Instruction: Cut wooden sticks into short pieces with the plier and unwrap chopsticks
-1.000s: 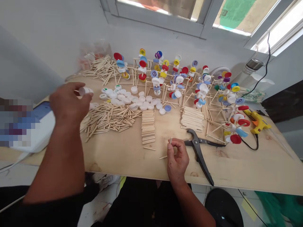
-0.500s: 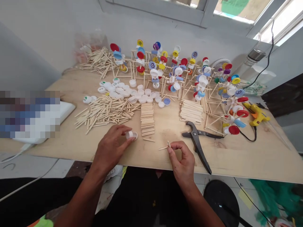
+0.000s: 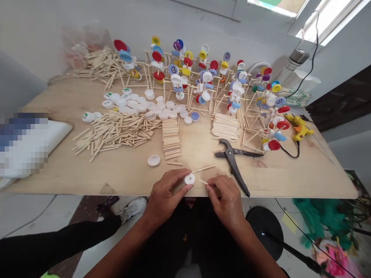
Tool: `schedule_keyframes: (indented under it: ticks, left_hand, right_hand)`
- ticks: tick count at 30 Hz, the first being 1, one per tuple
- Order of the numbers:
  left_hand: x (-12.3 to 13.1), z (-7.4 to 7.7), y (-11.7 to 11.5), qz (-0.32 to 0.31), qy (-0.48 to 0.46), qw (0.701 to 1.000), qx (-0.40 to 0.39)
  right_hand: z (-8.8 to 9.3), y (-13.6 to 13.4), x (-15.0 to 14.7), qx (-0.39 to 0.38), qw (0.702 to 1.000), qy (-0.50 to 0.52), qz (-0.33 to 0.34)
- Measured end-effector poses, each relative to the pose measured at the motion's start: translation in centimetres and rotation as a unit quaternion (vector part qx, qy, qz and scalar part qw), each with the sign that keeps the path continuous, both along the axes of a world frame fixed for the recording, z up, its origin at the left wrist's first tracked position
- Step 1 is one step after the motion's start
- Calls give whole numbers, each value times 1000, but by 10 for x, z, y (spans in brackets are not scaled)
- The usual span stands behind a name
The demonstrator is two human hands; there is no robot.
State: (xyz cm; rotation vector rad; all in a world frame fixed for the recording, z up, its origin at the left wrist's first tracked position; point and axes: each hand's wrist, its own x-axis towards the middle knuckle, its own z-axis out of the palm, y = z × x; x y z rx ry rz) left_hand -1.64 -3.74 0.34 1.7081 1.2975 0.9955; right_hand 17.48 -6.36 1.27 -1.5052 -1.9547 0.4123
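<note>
My left hand (image 3: 167,195) pinches a small white round piece with a hole in its middle (image 3: 189,178) near the table's front edge. Between thumb and fingers, my right hand (image 3: 226,197) grips a short wooden stick (image 3: 203,182), whose free end points toward the white piece without touching it. Just behind them a longer wooden stick (image 3: 206,168) lies on the table. To the left rests a single white bottle cap (image 3: 154,160). One short stick (image 3: 174,163) lies in front of a neat row of cut sticks (image 3: 171,141).
Black cutters (image 3: 232,156) lie right of my hands. Farther back are loose sticks (image 3: 121,129), white caps (image 3: 139,103), stacked long sticks (image 3: 225,126) and several stick frames with coloured cap wheels (image 3: 205,77). A yellow glue gun (image 3: 300,127) lies at the right.
My left hand has moved right, and the white cap now lies apart on the table. The white piece is beside my right hand, whose stick now points left. The view has shifted.
</note>
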Motion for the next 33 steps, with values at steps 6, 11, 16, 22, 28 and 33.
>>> schedule_keyframes:
  ticks: [6,11,16,22,28,33]
  left_hand:
    - [11,-12,8,-46,161,975,148]
    - [14,-13,16,-41,204,962,178]
    - [14,-13,12,-22,199,962,186]
    - [15,-14,5,-27,199,957,208]
    - [19,-15,5,-20,231,954,188]
    - [22,-13,8,-7,261,948,183]
  right_hand:
    - [2,-3,10,-2,991,-133,2]
    - [3,9,12,10,979,-205,-5]
    - [5,20,10,12,971,-238,12]
    - [8,22,9,6,964,-265,35]
    - [8,26,14,7,956,-289,45]
    - [11,30,12,8,948,-312,64]
